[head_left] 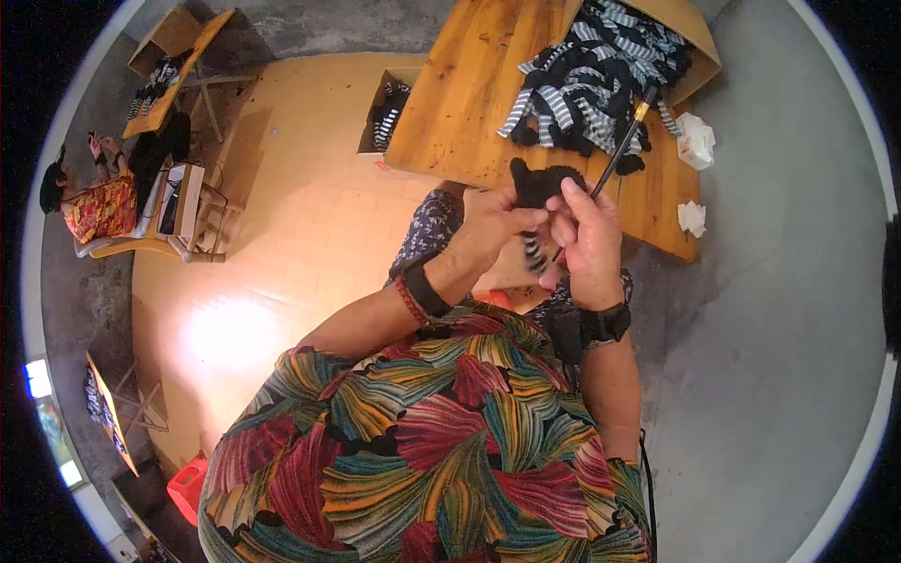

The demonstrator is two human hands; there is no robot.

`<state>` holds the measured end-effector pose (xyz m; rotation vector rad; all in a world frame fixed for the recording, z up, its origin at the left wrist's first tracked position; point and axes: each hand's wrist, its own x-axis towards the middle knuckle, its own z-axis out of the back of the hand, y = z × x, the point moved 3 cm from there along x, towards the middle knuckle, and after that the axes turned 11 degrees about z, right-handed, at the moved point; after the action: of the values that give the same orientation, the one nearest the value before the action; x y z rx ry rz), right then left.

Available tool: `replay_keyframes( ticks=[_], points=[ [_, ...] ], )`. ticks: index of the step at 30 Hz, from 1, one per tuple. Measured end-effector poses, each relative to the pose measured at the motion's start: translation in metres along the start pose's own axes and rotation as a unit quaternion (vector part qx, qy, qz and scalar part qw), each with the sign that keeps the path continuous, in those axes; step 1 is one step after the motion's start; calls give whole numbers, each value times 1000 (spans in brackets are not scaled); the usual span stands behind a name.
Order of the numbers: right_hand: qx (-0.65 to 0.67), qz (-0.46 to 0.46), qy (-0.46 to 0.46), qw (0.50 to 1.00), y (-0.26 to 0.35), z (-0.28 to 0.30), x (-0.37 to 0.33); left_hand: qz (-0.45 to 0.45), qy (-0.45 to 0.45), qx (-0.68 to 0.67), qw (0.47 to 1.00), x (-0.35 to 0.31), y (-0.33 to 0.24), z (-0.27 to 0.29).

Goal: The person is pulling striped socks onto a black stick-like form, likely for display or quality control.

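Over my lap, my left hand (488, 225) pinches a small black fuzzy fabric piece (537, 185) that has a rounded nub at its upper left. Close beside it, my right hand (591, 230) is closed around a thin black stick (617, 153) with a gold band near its upper end. The right thumb and fingers also touch the black piece's right side. Below the hands hangs a black-and-white striped strip (534, 251); whether it joins the black piece is hidden by my fingers. Ahead, a heap of black and grey-striped fabric pieces (582, 98) lies on the wooden table (460, 94).
The heap spills from a cardboard box (699, 42) tipped on its side. White tissue packs (694, 141) and a crumpled tissue (692, 219) sit by the table's right edge. Another box (371, 141) with striped pieces stands left. A seated person (103, 202) is far left.
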<state>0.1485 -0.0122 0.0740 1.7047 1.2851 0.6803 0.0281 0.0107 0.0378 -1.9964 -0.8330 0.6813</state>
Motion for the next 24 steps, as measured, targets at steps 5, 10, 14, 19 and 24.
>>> replay_keyframes(
  ticks=[5,10,14,19,24],
  points=[
    [-26,15,-30,999,-11,26,7,110,-26,-48,992,-10,2,14],
    [-113,4,0,994,-11,34,7,160,-5,-5,987,-12,4,19],
    [-155,-3,107,982,-12,52,12,224,38,48,973,-20,-6,9],
    [-128,-89,227,961,-8,22,-6,243,65,61,966,-18,8,13],
    [-113,20,39,993,-1,39,8,254,50,33,965,-21,11,18]
  ],
)
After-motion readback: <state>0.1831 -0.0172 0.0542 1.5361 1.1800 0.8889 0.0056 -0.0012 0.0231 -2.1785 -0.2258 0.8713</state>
